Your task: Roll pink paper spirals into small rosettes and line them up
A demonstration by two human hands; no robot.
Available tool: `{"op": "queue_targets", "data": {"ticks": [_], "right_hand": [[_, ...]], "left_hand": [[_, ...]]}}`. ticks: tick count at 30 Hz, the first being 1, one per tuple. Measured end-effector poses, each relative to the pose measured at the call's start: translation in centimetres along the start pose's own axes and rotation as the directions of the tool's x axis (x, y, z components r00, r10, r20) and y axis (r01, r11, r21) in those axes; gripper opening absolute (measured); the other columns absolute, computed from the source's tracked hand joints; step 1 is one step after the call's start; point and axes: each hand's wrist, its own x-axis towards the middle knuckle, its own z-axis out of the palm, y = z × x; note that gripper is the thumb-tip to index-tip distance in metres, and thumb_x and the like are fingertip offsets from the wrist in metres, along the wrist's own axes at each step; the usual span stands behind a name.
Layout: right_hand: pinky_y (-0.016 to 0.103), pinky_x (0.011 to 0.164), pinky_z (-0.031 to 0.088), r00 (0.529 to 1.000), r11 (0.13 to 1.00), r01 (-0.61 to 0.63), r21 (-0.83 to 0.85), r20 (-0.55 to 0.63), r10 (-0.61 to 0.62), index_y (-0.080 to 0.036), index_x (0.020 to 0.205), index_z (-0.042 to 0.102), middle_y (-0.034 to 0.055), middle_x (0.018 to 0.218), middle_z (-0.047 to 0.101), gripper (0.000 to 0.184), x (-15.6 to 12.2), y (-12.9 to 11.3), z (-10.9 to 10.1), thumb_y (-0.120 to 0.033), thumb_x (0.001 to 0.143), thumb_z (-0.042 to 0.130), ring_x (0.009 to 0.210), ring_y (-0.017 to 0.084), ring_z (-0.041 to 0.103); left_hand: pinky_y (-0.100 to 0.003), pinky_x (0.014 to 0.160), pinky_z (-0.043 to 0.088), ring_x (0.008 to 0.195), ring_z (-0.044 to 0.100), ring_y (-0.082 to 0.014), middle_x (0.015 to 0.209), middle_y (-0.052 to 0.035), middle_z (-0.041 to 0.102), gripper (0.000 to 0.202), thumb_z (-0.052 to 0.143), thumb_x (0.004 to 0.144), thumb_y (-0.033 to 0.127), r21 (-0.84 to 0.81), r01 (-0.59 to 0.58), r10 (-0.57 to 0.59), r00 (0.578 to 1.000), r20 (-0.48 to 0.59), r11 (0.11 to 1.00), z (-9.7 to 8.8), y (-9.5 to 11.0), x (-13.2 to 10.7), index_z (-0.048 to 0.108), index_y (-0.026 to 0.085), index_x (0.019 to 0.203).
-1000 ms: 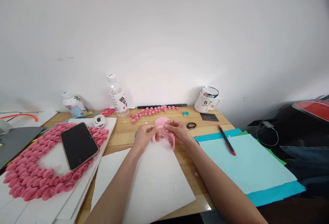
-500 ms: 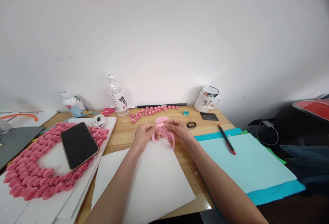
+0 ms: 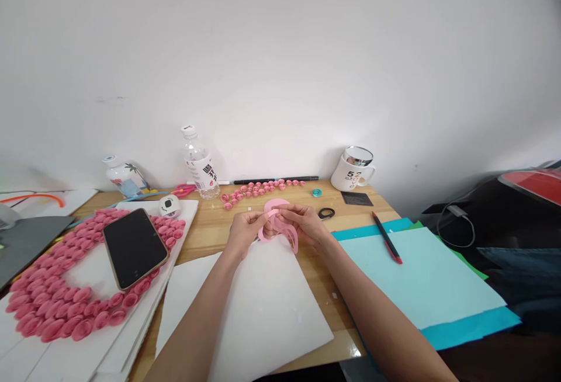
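Between my two hands is a curling pink paper strip [image 3: 291, 238], its loops hanging down and standing up behind the fingers. My left hand [image 3: 245, 231] pinches it from the left with thumb and forefinger. From the other side, my right hand [image 3: 305, 222] pinches the same strip, the fingertips of both hands nearly meeting. Under them lies a white sheet [image 3: 272, 306]. Behind the hands, a row of small rolled pink paper flowers [image 3: 258, 188] lies along the wall. Black-handled scissors [image 3: 326, 214] show partly beside my right hand.
On the left, a phone [image 3: 135, 247] rests on a ring of pink paper flowers [image 3: 56, 303]. A water bottle [image 3: 201, 166] and a mug [image 3: 353, 170] stand at the back. A pen [image 3: 387, 238] lies on pale blue paper [image 3: 429, 282] at right.
Both hands stay almost in place. The hanging loop of the pink strip has shifted slightly and narrowed near my right hand.
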Motion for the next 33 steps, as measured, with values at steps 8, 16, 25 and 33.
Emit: {"op": "queue_targets", "data": {"ticks": [8,16,25,33], "right_hand": [[0.021,0.062,0.048,0.999,0.999,0.029,0.026,-0.046,-0.028,-0.017,0.073,0.069,0.0008,0.071,0.069,0.021,0.38,0.43,-0.37,-0.022,0.055,0.078,0.062,0.010,0.062],[0.018,0.051,0.045,0.997,0.997,0.078,0.009,0.011,-0.078,-0.016,0.065,0.066,-0.0020,0.059,0.063,0.015,0.21,0.21,-0.17,-0.024,0.058,0.076,0.053,0.006,0.055],[0.019,0.062,0.050,0.999,0.998,0.037,0.047,-0.033,-0.036,-0.017,0.075,0.070,0.0015,0.074,0.068,0.020,0.46,0.36,-0.34,-0.025,0.058,0.076,0.064,0.009,0.062],[0.019,0.064,0.050,0.995,0.996,0.070,0.050,-0.078,-0.066,-0.018,0.070,0.068,-0.0011,0.067,0.067,0.019,0.65,0.48,-0.52,-0.023,0.054,0.079,0.062,0.008,0.061]], "left_hand": [[-0.021,0.048,0.039,0.045,0.050,-0.0092,0.049,-0.0012,0.057,0.027,0.062,0.067,0.033,0.025,-0.029,0.028,0.998,0.049,0.999,-0.02,0.10,-0.06,0.059,0.012,0.051],[-0.021,0.049,0.039,0.047,0.050,-0.0097,0.050,-0.0018,0.057,0.028,0.059,0.070,0.032,0.040,-0.032,0.029,0.996,0.083,0.999,-0.11,-0.02,-0.03,0.058,0.013,0.050],[-0.022,0.049,0.039,0.046,0.049,-0.0093,0.048,-0.0016,0.056,0.029,0.061,0.069,0.033,-0.001,-0.033,0.032,0.996,0.081,0.999,-0.20,0.09,0.07,0.057,0.013,0.049],[-0.022,0.050,0.040,0.047,0.049,-0.0095,0.049,-0.0011,0.056,0.028,0.062,0.068,0.034,-0.018,-0.015,0.016,0.997,0.075,1.000,-0.17,0.15,0.01,0.058,0.013,0.051]]}}
